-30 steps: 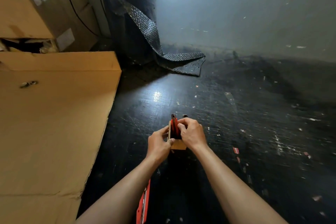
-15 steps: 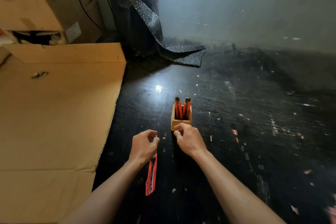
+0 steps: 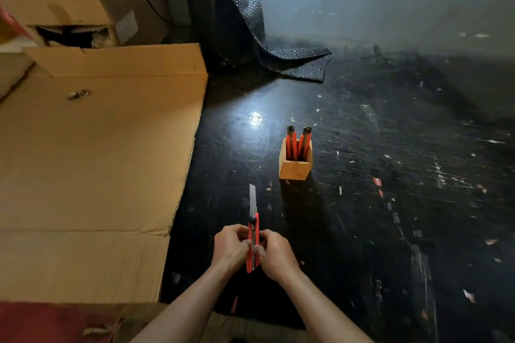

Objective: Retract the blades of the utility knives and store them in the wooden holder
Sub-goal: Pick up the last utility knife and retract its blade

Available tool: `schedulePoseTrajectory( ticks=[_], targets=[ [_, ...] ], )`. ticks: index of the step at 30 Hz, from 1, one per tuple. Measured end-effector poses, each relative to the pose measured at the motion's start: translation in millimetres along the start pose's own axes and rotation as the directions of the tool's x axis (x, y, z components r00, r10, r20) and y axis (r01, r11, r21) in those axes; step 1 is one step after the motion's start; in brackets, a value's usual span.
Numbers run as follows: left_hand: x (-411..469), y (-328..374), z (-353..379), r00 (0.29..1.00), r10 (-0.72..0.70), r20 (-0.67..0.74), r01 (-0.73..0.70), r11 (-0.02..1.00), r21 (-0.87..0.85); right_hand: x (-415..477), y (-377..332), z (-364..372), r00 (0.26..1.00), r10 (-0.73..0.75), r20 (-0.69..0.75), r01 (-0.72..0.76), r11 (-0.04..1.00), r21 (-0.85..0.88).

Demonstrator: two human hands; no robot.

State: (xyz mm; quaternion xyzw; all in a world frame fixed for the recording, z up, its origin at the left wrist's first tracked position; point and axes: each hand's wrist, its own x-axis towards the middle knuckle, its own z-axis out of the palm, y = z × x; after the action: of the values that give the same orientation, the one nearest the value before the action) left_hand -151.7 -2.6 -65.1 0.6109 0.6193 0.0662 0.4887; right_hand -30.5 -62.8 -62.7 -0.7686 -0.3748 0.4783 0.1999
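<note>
A: Fingers?
B: Left hand (image 3: 231, 249) and right hand (image 3: 276, 255) both pinch one red utility knife (image 3: 253, 242) between them, blade (image 3: 252, 200) extended, pointing away.
A: Holder?
B: Wooden holder (image 3: 295, 167) upright on the black table (image 3: 390, 203), beyond the hands; two red knives (image 3: 296, 143) stand inside. Cardboard (image 3: 97, 161) covers the left edge.

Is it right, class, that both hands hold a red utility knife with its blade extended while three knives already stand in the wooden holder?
Not quite: the head view shows two knives in the wooden holder, not three. Both hands do hold the red utility knife, blade extended.
</note>
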Motion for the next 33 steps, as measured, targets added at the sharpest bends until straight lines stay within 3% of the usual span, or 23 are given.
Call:
schedulePoseTrajectory(
  ticks=[7,11,15,22,26,30,33],
  targets=[
    [-12.4,3.4,-6.2,0.999,0.042,-0.018,-0.045,0.979,-0.201,-18.3,-3.5,-11.7,0.992,-0.041,-0.116,0.069,0.967,0.245],
    [-16.4,32.9,-21.5,0.986,0.166,-0.001,-0.156,0.928,-0.339,-22.0,-17.6,-32.8,0.976,-0.105,-0.192,0.167,0.925,0.341],
    [-19.1,79.1,-43.6,0.953,0.302,0.031,-0.258,0.859,-0.441,-26.1,-39.4,-68.0,0.934,-0.217,-0.283,0.317,0.87,0.379],
    [-25.9,162.3,-72.0,0.882,0.454,0.125,-0.298,0.743,-0.599,-39.3,-80.8,-139.5,0.845,-0.351,-0.402,0.504,0.774,0.383],
    [-31.3,200.6,-79.2,0.858,0.509,0.071,-0.364,0.699,-0.616,-54.7,-105.2,-175.0,0.779,-0.404,-0.48,0.577,0.761,0.295],
    [-33.9,227.4,-82.7,0.838,0.541,0.071,-0.393,0.689,-0.61,-61.5,-129.8,-211.8,0.653,-0.494,-0.574,0.643,0.762,0.075],
    [-37.7,241.7,-83.2,0.829,0.555,0.065,-0.411,0.684,-0.603,-67.9,-147.4,-234.4,0.616,-0.549,-0.565,0.638,0.768,-0.052]
  ],
)
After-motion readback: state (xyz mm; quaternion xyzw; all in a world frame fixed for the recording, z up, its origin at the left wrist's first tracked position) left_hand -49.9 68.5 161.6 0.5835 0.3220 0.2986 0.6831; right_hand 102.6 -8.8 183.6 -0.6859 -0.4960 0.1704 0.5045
